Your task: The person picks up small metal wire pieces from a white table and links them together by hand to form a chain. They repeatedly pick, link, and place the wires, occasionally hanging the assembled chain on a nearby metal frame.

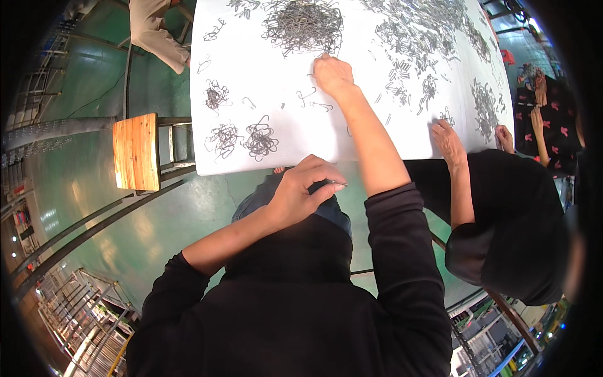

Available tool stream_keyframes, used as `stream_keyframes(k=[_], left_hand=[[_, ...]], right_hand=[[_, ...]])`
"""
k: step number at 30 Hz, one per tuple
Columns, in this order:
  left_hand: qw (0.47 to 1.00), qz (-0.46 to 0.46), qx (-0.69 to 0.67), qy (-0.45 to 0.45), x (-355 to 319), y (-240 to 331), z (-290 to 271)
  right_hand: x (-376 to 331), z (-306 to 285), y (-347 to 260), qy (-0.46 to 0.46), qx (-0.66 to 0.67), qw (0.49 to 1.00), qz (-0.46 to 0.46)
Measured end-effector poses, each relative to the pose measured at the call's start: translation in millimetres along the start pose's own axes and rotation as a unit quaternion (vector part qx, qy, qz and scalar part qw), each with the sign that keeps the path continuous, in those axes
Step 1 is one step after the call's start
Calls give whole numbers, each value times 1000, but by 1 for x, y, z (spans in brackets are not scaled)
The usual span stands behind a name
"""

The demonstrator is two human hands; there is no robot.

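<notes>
1. Head view: the right hand (333,74) reached far across the white worktop (264,69), its fingers curled down at the near edge of a big heap of wire clips (303,25); whether they pinched a clip could not be told.
2. The left hand (301,188) hung just off the worktop's near edge, over the lap, fingers pinched on a small bundle of clips (335,183).
3. Three small tangles of clips (242,138) lay near that edge, with a few loose clips (314,100) just below the right hand.
4. More clips (427,44) were strewn over the worktop's right half.
5. A neighbour's hand (447,141) rested on the worktop to the right, close beside the right forearm.
6. A wooden stool (136,152) stood on the green floor (94,81) to the left.
</notes>
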State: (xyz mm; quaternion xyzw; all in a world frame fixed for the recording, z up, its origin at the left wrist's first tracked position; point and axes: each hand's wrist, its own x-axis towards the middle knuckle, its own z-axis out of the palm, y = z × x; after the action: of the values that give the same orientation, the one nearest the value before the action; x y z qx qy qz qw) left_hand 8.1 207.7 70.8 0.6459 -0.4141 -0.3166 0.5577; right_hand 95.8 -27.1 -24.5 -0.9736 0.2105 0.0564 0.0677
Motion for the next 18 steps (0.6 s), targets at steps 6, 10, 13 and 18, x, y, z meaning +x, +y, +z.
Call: stream_keyframes(k=[6, 10, 13, 18], left_hand=[[999, 36, 0, 31, 0, -1, 3], [998, 57, 13, 13, 1, -3, 3], [997, 70, 23, 6, 3, -4, 7], [995, 99, 17, -1, 8, -4, 16]], right_hand=[[0, -18, 28, 102, 271, 953, 85], [-30, -17, 41, 94, 542, 822, 152], [-81, -21, 41, 97, 663, 718, 185], [-202, -56, 15, 154, 725, 627, 240]])
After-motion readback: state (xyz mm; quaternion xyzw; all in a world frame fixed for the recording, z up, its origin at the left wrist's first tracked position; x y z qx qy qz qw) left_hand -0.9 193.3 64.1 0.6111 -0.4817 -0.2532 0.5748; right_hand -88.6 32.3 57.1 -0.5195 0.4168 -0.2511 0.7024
